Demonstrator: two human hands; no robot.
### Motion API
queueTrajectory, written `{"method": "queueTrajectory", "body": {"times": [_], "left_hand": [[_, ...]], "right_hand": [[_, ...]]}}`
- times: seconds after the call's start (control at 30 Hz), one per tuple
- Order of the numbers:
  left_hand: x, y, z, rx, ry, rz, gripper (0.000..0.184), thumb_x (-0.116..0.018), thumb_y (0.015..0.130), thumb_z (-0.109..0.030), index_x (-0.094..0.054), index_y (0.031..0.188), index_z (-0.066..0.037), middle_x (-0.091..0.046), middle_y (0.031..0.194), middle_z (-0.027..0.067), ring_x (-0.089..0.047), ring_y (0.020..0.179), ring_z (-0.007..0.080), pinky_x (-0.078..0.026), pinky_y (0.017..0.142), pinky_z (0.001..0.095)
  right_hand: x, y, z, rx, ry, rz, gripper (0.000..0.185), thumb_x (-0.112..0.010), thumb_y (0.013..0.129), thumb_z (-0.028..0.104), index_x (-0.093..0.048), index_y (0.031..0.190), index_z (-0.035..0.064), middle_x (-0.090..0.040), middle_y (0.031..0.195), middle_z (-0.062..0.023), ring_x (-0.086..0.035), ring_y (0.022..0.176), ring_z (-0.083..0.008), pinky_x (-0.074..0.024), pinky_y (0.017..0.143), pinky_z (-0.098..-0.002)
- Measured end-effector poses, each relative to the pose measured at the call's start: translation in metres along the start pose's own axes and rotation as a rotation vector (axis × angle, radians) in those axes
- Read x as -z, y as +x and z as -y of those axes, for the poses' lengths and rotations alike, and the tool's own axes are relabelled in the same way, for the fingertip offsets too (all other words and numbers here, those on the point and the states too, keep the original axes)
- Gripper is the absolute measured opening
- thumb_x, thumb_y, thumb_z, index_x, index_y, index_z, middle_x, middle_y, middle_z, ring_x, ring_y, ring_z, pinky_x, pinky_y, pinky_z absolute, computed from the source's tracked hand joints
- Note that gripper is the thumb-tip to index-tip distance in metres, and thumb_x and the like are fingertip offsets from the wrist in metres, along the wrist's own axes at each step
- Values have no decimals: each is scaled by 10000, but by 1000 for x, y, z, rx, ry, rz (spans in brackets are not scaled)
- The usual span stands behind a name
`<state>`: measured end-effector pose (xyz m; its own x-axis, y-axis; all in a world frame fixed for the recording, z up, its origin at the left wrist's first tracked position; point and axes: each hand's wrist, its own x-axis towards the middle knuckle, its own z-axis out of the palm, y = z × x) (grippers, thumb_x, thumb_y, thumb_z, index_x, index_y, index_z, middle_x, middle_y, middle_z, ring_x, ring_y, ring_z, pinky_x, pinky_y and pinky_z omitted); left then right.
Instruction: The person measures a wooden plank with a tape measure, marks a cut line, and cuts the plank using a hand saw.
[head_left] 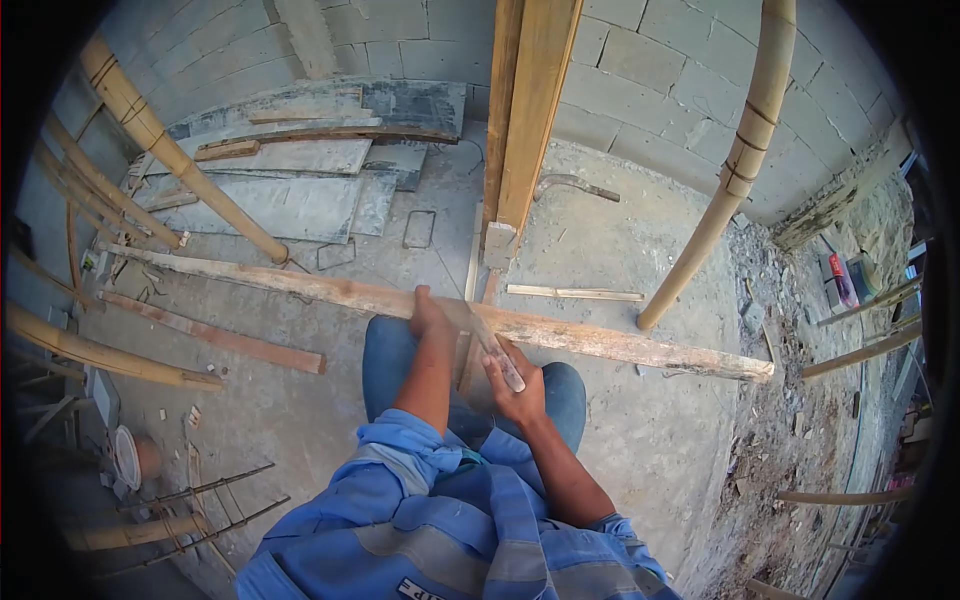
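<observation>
A long, rough wooden plank (pixel 590 340) lies crosswise over my knees, its pale, stained face turned up. My left hand (pixel 430 312) is closed around the plank near its middle. Just to the right, my right hand (pixel 517 385) grips a hand tool by its worn, whitish handle (pixel 507 368). The tool's front part points up and left across the plank, close to my left hand. That part is smeared by motion, so its exact kind cannot be made out.
A timber post (pixel 515 130) stands straight ahead, with bamboo poles (pixel 720 185) on both sides. Stained boards (pixel 280 205) are stacked by the block wall. A short plank (pixel 215 330), a thin strip (pixel 575 293) and a bent bar (pixel 575 185) lie on the concrete. Rubble (pixel 770 430) lines the right.
</observation>
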<state>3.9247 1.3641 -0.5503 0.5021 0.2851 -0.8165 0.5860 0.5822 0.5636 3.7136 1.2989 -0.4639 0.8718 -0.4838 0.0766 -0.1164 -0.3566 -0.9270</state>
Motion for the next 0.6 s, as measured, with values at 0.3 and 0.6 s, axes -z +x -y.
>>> {"method": "queueTrajectory", "body": {"times": [0.3, 0.6], "left_hand": [[-1, -4, 5, -29, -40, 54, 760, -824, 708, -379, -614, 1283, 70, -625, 1302, 175, -645, 1085, 349, -546, 928, 539], [3, 16, 7, -30, -94, -9, 670, -824, 709, -369, -659, 1187, 71, -672, 1172, 163, -665, 969, 324, -559, 841, 506]], "right_hand": [[21, -39, -14, 21, 10, -20, 489, -727, 981, 257, -634, 1350, -51, -768, 1061, -222, -762, 909, -280, -588, 797, -347], [60, -124, 3, 111, -19, -40, 503, -750, 957, 208, -611, 1376, -34, -758, 1093, -259, -779, 981, -354, -620, 828, -382]]}}
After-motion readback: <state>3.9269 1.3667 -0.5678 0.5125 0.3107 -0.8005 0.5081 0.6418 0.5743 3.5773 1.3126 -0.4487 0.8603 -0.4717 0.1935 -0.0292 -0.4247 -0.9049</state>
